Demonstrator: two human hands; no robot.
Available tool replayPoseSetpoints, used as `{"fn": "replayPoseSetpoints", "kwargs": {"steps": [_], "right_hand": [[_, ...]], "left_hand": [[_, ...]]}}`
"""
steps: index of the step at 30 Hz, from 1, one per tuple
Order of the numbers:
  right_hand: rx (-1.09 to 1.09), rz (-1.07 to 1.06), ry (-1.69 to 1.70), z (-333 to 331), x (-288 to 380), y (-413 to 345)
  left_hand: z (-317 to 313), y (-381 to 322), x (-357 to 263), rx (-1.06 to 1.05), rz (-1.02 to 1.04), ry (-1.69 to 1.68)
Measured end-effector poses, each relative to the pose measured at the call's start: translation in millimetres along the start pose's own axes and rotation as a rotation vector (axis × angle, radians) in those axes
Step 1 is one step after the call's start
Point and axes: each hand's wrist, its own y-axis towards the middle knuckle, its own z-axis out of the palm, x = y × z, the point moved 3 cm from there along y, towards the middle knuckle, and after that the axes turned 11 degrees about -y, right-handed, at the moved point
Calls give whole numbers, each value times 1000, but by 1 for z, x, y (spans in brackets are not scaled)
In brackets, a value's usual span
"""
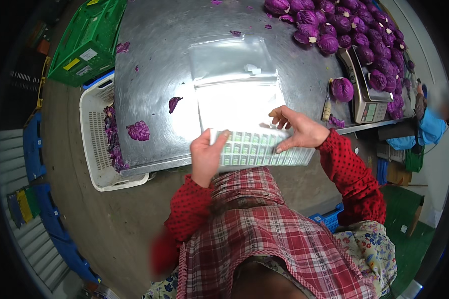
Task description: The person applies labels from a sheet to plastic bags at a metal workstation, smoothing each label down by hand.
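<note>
A sheet of small green-and-white printed labels (252, 149) is held at the table's front edge, its right part blurred. My left hand (205, 155) pinches the sheet's left end, thumb on top. Over its right part my right hand (301, 130) is spread, the thumb against or just over the sheet and the other fingers bent above it. I see nothing held between those fingers. Just beyond the sheet lie clear plastic bags (232, 61) on the steel table (153, 67), with a small white piece (253, 69) on them. Glare whitens their near part.
Red cabbages (359, 26) are heaped at the far right around a digital scale (366, 112). A wooden-handled knife (327, 108) lies by one cabbage (342, 89). Left of the table stand a white basket (88, 145) of trimmed leaves and a green crate (91, 41). Another person (430, 127) is at right.
</note>
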Motion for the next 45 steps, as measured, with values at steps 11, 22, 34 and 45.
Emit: {"fn": "replayPoseSetpoints", "kwargs": {"steps": [11,22,34,45], "right_hand": [[-56,50,207,11,-18,-15],[8,-21,20,12,-1,-7],[-278,-115,-395,43,29,6],[-584,-282,-627,77,30,-7]], "left_hand": [[-29,1,-9,-150,110,0],[-27,-16,-21,-66,241,165],[-34,-16,5,-82,178,251],[-43,-2,21,-184,38,227]]}}
